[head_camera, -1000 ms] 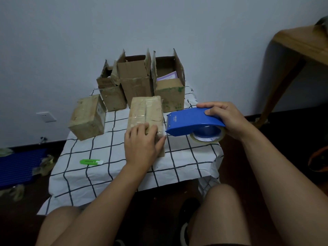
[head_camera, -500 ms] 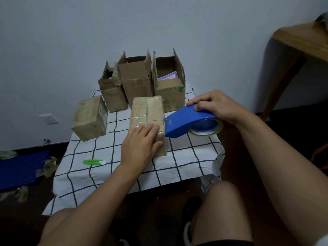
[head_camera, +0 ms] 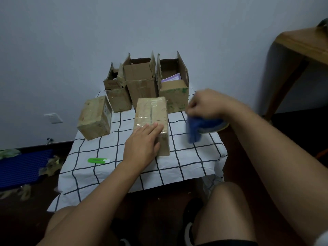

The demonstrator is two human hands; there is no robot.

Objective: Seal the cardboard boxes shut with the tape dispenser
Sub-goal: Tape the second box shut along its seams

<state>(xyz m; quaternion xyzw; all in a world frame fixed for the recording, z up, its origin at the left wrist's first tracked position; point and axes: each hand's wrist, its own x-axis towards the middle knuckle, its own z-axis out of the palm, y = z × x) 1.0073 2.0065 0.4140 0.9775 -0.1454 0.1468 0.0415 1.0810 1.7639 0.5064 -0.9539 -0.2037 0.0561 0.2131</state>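
Note:
A closed, taped cardboard box [head_camera: 150, 112] lies lengthwise in the middle of the small table. My left hand [head_camera: 143, 142] rests flat on its near end, fingers straight. To the right of the box, my right hand [head_camera: 205, 105] grips the blue tape dispenser [head_camera: 197, 129], which is blurred and tilted nose-down over the cloth; its tape roll [head_camera: 219, 127] shows under my wrist. A second closed box [head_camera: 95, 118] sits tilted at the left. Three open boxes stand at the back: a small one [head_camera: 117, 96], a tall one [head_camera: 142, 86] and one with purple paper inside [head_camera: 174, 93].
A green utility knife [head_camera: 98, 160] lies on the white checked cloth [head_camera: 186, 162] near the front left. A wooden table [head_camera: 301, 47] stands at the right. A blue mat [head_camera: 21, 166] and tape scraps lie on the floor at the left. My knees are under the table's front edge.
My right hand has swung the dispenser away from the box to the right and tipped its nose downward. My left hand has stayed on the box.

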